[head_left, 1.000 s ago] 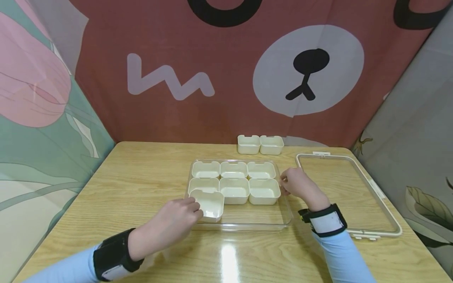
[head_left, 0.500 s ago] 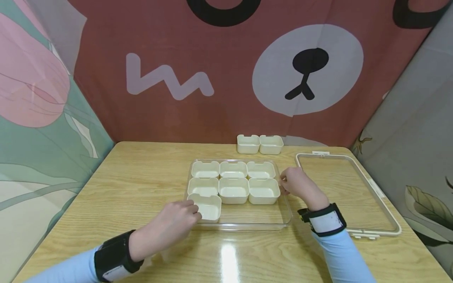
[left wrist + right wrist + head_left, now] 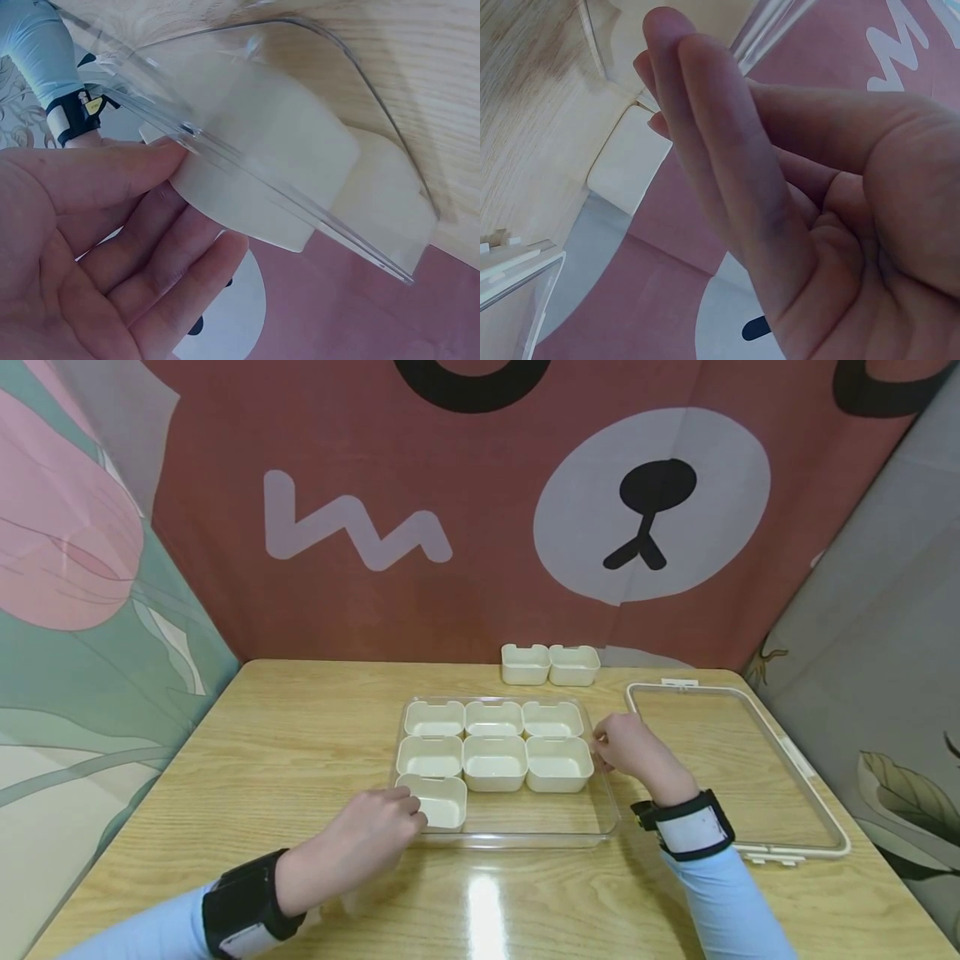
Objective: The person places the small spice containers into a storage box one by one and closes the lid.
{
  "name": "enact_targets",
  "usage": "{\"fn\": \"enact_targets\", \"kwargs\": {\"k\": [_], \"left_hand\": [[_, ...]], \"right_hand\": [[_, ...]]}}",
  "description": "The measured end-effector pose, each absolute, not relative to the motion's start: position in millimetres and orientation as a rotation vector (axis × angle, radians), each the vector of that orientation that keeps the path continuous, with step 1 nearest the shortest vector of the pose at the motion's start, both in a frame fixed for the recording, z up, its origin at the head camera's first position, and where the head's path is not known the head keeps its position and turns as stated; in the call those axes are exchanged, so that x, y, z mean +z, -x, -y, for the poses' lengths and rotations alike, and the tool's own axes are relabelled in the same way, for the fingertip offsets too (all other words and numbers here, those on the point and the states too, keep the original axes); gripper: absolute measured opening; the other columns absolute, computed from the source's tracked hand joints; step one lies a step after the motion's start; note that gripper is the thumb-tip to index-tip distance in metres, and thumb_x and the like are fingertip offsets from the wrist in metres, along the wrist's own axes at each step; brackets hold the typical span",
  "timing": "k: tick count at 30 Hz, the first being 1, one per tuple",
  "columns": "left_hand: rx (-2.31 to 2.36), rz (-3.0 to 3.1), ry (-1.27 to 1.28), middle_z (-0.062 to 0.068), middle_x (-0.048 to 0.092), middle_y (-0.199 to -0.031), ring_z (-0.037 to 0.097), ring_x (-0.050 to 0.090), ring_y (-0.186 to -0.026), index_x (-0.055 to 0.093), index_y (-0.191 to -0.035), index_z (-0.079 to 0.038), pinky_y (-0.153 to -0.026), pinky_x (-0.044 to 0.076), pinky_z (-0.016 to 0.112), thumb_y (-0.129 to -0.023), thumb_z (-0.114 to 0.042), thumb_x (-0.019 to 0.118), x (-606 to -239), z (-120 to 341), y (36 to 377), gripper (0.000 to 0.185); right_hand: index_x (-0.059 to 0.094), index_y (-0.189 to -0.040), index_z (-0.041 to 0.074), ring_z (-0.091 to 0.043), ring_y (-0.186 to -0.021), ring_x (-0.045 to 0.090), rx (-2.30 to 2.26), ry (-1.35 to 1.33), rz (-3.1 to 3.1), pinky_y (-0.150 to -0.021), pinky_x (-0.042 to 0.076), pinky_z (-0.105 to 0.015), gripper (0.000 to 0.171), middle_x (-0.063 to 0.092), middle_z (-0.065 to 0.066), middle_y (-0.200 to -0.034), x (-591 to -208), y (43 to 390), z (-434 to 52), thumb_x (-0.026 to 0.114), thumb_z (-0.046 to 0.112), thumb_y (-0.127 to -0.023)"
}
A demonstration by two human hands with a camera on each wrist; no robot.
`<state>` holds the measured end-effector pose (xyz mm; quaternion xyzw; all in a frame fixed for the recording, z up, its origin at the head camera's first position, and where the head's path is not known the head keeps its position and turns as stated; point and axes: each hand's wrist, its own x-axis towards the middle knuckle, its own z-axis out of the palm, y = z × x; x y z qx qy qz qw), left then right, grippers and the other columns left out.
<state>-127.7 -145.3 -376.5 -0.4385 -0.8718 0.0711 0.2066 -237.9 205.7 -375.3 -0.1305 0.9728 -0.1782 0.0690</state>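
Note:
A clear plastic box [image 3: 517, 841] stands on the table with several small cream containers [image 3: 495, 764] in it, two rows of three plus one at the front left. My left hand [image 3: 360, 831] pinches the rim of that front-left cream container [image 3: 442, 803]. In the left wrist view its thumb and fingertips are at the wall of the cream container [image 3: 255, 217], which sits partly above the box rim. My right hand [image 3: 637, 756] holds the right wall of the clear box near its rim. In the right wrist view the fingers [image 3: 720, 127] hide most of the contact.
Two more cream containers [image 3: 550, 666] stand side by side behind the box. A clear lid with a white frame [image 3: 780, 752] lies at the right. A printed fabric backdrop [image 3: 450, 610] rises behind the table [image 3: 315, 718].
The left hand has brought the front-left container lower and slightly left, level inside the box's front-left corner. The right hand has stayed at the box's right wall.

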Motion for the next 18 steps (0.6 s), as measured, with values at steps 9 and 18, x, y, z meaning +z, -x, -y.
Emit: {"fn": "enact_targets", "kwargs": {"k": [9,18], "left_hand": [[0.2,2.47,1.211,-0.005,0.054,-0.06,0.008,0.042,-0.055,0.066,-0.066,-0.012,-0.046,0.039,0.017,-0.058,0.007,0.061,-377.9,146.5,130.1,0.022],[0.232,2.472,1.207,-0.005,0.052,-0.059,0.007,0.041,-0.053,0.065,-0.065,-0.013,-0.044,0.037,0.017,-0.061,0.006,0.063,-378.8,145.8,129.6,0.02]], "right_hand": [[0.071,-0.086,-0.002,-0.012,-0.056,0.062,-0.52,0.388,-2.93,-0.054,0.049,-0.027,0.016,0.065,-0.002,-0.062,-374.7,239.9,-207.2,0.058,0.007,-0.091],[0.071,-0.086,-0.001,-0.01,-0.055,0.06,-0.524,0.383,-2.926,-0.054,0.05,-0.027,0.017,0.065,-0.002,-0.061,-375.7,240.6,-207.0,0.057,0.007,-0.091]]}}
